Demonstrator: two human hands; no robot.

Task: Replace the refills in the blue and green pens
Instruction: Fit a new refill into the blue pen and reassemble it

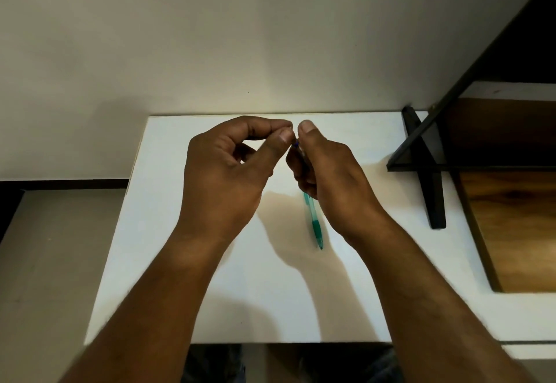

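Note:
The green pen point(314, 222) lies on the white table point(186, 277), tip pointing toward me, its far end hidden under my right hand. My right hand point(328, 178) is closed around the blue pen point(296, 145); only a small blue bit of the pen shows beside the thumb. My left hand point(231, 172) is raised beside it, thumb and forefinger pinched together right at that blue end. Whether the left fingers grip the pen's end or a small part of it is hidden. Both hands hover above the table's far half.
A black metal frame point(430, 172) and a wooden shelf board point(517, 226) stand on the table's right side. A pale wall runs along the far edge. The floor lies to the left, beyond the table's left edge.

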